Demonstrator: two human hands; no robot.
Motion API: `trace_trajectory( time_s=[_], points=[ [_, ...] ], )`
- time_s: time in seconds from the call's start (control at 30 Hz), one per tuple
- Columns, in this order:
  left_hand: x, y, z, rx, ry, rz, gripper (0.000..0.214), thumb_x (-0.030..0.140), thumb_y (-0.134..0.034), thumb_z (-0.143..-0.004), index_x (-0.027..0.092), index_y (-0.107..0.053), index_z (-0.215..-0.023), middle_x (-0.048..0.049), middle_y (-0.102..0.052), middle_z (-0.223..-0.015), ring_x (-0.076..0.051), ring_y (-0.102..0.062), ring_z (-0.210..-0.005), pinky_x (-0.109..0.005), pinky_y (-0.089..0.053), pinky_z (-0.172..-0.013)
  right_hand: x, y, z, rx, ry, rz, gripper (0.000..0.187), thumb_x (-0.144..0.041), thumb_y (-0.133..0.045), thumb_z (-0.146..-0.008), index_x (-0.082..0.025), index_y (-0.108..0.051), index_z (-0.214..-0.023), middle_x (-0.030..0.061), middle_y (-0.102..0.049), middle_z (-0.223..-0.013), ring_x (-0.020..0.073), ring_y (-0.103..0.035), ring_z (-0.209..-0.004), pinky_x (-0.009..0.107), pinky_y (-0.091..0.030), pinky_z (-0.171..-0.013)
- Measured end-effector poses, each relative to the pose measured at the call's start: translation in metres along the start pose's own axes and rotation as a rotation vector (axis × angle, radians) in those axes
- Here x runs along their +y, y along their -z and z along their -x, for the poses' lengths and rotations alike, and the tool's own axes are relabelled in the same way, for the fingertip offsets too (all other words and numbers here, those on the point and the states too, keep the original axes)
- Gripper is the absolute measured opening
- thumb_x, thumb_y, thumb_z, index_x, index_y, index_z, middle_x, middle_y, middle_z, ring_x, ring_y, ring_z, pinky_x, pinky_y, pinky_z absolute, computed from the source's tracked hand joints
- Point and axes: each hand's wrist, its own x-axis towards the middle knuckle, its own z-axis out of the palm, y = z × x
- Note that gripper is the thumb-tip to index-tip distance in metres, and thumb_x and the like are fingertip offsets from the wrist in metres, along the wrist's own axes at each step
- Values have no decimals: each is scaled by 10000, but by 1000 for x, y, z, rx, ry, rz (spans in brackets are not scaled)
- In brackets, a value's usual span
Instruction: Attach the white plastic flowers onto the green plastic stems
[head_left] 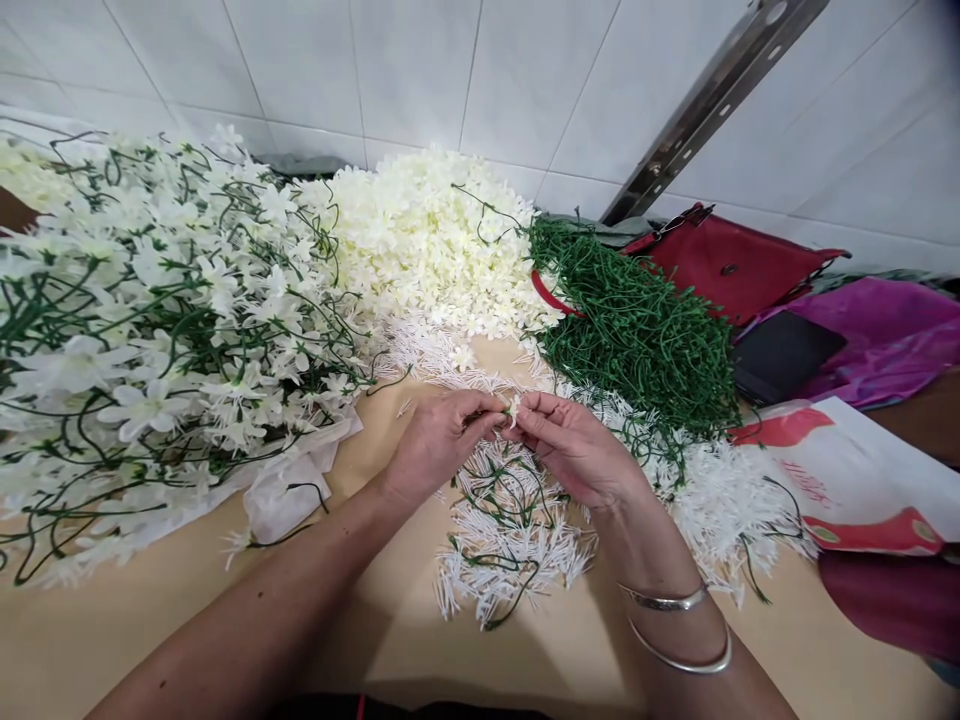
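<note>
My left hand (439, 440) and my right hand (574, 445) meet over the middle of the table, fingers pinched together on a small white artificial flower piece (514, 407) between them. Just below the hands lies a heap of white stamen pieces on green stems (510, 530). A pile of loose cream petals (435, 235) sits behind the hands. To their right is a mound of bare green stems (637, 330). Two silver bangles (679, 630) circle my right wrist.
A big bunch of finished white flower sprays (150, 320) covers the left of the tan table (390, 620). At the right lie a red bag (727, 265), a black wallet (784, 355), purple cloth (892, 335) and a white-and-red plastic bag (855, 480). A tiled wall stands behind.
</note>
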Motion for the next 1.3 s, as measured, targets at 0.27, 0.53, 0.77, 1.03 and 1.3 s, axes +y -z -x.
trace_trajectory(
  time_s=[0.27, 0.53, 0.77, 1.03, 1.3],
  points=[
    [0, 1, 1, -28, -120, -175, 104, 155, -607, -971, 184, -707, -964, -18, -767, -846, -146, -718, -773, -265, -576, -792, 3, -1, -1, 30, 58, 159, 450, -518, -952, -556, -196, -688, -727, -6, -701, -670, 140, -650, -650, 305, -508, -740],
    [2, 3, 1, -42, -167, -216, 138, 151, -564, -986, 167, -685, -924, -36, -748, -822, -154, -700, -763, -267, -555, -769, 2, 0, -2, -15, 35, 147, 457, -515, -965, -539, -191, -687, -703, -3, -702, -640, 133, -640, -639, 290, -493, -727],
    [6, 0, -1, 20, -65, -87, 115, 214, -649, -952, 176, -705, -1045, -37, -772, -925, -149, -703, -794, -261, -559, -762, 1, 12, -3, -77, 0, -3, 382, -411, -973, -588, -182, -690, -705, -27, -668, -663, 110, -622, -638, 269, -481, -721],
    [8, 5, -6, -69, -89, -34, 196, 216, -539, -1002, 167, -695, -895, -22, -703, -806, -141, -637, -751, -260, -501, -738, 0, 14, -2, -90, -12, -10, 357, -413, -963, -615, -183, -710, -718, -23, -663, -678, 102, -613, -644, 237, -453, -660],
    [7, 6, -8, -94, 49, 140, 194, 247, -581, -971, 178, -711, -845, -7, -717, -778, -132, -625, -714, -247, -485, -697, 1, 14, -4, -70, -43, 38, 346, -410, -967, -604, -199, -736, -750, -11, -689, -745, 116, -618, -665, 260, -501, -712]
  ],
)
